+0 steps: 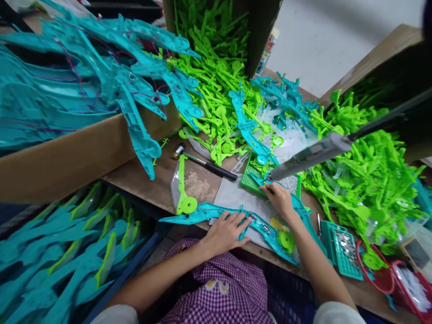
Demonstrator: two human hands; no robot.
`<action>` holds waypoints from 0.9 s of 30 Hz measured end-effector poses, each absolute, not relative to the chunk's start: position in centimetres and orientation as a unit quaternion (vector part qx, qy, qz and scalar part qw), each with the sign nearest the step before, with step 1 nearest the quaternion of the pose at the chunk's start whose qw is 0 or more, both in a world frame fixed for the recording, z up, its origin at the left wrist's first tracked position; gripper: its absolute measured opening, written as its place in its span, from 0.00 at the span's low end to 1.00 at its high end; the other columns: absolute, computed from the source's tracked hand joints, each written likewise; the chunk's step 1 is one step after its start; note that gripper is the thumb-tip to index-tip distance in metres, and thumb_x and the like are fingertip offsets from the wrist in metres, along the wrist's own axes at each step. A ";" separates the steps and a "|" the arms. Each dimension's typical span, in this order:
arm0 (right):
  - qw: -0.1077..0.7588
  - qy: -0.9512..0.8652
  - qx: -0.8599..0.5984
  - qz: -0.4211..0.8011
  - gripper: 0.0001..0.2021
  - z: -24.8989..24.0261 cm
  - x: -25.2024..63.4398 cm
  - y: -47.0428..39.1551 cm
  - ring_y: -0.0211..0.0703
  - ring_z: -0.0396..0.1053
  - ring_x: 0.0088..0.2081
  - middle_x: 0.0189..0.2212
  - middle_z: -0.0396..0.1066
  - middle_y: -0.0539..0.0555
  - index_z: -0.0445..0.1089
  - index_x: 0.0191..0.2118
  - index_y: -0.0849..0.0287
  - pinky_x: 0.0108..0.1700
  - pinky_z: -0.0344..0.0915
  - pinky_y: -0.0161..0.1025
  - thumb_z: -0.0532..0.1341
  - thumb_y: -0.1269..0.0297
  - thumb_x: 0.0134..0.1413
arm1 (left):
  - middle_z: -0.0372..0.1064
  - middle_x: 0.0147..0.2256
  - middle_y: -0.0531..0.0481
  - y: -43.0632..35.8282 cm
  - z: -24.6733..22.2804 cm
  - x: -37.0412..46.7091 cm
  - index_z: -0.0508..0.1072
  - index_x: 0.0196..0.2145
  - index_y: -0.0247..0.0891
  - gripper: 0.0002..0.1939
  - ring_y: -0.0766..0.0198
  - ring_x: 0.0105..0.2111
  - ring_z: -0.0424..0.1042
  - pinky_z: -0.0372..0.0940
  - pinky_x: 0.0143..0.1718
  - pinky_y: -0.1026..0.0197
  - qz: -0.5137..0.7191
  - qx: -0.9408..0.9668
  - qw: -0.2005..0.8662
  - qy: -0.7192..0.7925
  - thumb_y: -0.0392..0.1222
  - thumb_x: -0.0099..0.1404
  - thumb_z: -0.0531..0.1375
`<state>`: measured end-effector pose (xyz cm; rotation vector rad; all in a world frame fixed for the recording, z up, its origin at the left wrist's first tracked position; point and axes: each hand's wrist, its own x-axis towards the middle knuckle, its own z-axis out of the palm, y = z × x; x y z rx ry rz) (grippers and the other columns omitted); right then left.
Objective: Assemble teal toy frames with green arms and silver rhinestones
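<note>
My left hand point(227, 231) lies with its fingers spread on a long blue plastic part point(199, 212) along the table's front edge. A round green disc point(286, 241) sits near the right end of that part. Beside its left half stands a bright green arm piece point(184, 193) with a clear blade. My right hand point(278, 198) is closed at the front edge of a green tray point(248, 180), fingertips pinched near the tip of a grey power screwdriver point(307, 155). What the fingertips hold is too small to name.
A hammer point(205, 165) lies behind the long part. Green pieces point(222, 121) are heaped at the back and right point(364, 180). Blue shells overhang a cardboard box point(84, 157) at left. A teal basket point(344, 249) and red bowls point(410, 288) stand at right.
</note>
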<state>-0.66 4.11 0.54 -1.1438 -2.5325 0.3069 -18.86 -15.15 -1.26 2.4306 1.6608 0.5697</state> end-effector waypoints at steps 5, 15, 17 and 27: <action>0.233 -0.856 -0.462 -0.007 0.16 0.1 1.7 4.7 0.52 0.71 0.39 0.35 0.75 0.60 0.73 0.35 0.56 0.38 0.64 0.44 0.54 0.52 0.61 | 0.67 0.55 0.46 -15.2 -1.6 -18.8 0.62 0.61 0.44 0.26 0.58 0.51 0.66 0.53 0.53 0.54 0.198 0.805 0.073 0.555 0.55 0.69 0.52; 0.123 -0.872 -0.474 -0.023 0.24 0.6 0.3 5.8 0.46 0.67 0.25 0.25 0.72 0.58 0.73 0.34 0.58 0.27 0.52 0.40 0.46 0.48 0.64 | 0.68 0.53 0.45 -15.0 -1.5 -18.7 0.64 0.60 0.43 0.26 0.58 0.49 0.67 0.53 0.52 0.55 0.198 0.806 0.064 0.555 0.55 0.68 0.53; 0.130 -0.880 -0.456 -0.010 0.24 0.7 0.0 5.5 0.44 0.68 0.26 0.28 0.73 0.58 0.71 0.35 0.59 0.27 0.51 0.39 0.46 0.48 0.64 | 0.68 0.53 0.45 -15.0 -1.4 -18.7 0.63 0.60 0.43 0.26 0.57 0.49 0.67 0.54 0.52 0.55 0.196 0.805 0.065 0.556 0.55 0.68 0.53; 0.097 -0.910 -0.400 -0.054 0.22 0.7 0.4 5.2 0.43 0.70 0.26 0.24 0.72 0.56 0.67 0.29 0.57 0.25 0.47 0.38 0.47 0.48 0.65 | 0.67 0.54 0.45 -15.1 -1.4 -18.7 0.63 0.61 0.43 0.26 0.57 0.50 0.67 0.54 0.53 0.54 0.189 0.807 0.069 0.555 0.54 0.68 0.53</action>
